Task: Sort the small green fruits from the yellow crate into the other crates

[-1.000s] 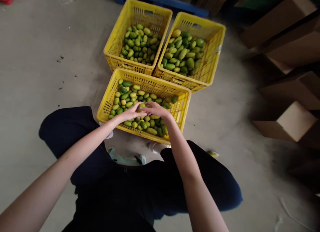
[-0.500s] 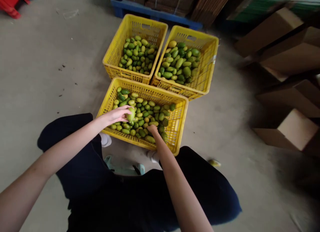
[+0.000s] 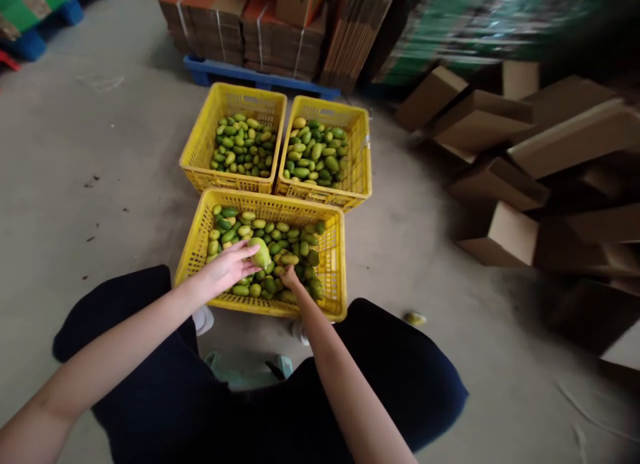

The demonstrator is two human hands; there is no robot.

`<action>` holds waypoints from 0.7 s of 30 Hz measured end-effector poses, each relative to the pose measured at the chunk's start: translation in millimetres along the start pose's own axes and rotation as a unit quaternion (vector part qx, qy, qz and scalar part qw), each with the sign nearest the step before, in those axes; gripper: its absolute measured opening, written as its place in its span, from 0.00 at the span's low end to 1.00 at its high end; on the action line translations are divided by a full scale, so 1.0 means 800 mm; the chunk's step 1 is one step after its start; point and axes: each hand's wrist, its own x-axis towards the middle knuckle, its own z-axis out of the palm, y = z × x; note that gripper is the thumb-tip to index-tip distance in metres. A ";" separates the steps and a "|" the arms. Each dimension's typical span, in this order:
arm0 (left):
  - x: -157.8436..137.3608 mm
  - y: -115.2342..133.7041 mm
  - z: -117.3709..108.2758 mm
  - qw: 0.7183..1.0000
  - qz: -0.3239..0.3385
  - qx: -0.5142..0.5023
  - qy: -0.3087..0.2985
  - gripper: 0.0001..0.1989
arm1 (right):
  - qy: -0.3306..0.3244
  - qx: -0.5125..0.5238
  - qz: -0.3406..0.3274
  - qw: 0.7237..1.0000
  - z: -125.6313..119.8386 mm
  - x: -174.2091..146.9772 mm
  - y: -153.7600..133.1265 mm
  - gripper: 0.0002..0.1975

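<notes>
A yellow plastic crate (image 3: 336, 251) of green and yellow-green oval fruit stands on the floor between my legs. Over its left half, my left hand (image 3: 227, 267) holds one light green oval fruit (image 3: 261, 254) between thumb and fingers, above the others. My right hand (image 3: 289, 276) reaches down into the pile right of centre, its fingers closed at a yellowish-green oval fruit (image 3: 289, 259). Its fingertips are partly hidden among the fruit.
Two more yellow crates, a left one (image 3: 197, 131) and a right one (image 3: 361, 157), hold similar fruit just beyond. Behind them, flattened cartons (image 3: 205, 31) lie on a blue pallet (image 3: 200, 71). Open cardboard boxes (image 3: 480, 124) crowd the right. One fruit (image 3: 414, 318) lies on the floor.
The view has tilted up, showing more of the cartons behind. My left hand, still holding its fruit, has turned it slightly. The right hand stays low in the pile.
</notes>
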 end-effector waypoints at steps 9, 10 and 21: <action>-0.012 0.012 0.025 0.986 0.027 -0.159 0.051 0.08 | 0.050 0.159 -0.017 0.986 -0.024 -0.043 -0.025 0.14; -0.013 0.015 0.029 0.984 0.026 -0.172 0.040 0.12 | 0.052 0.192 -0.033 0.980 -0.035 -0.050 -0.034 0.15; -0.025 0.033 0.068 0.956 0.148 -0.183 -0.176 0.15 | 0.105 0.365 -0.328 0.865 -0.192 -0.203 -0.142 0.19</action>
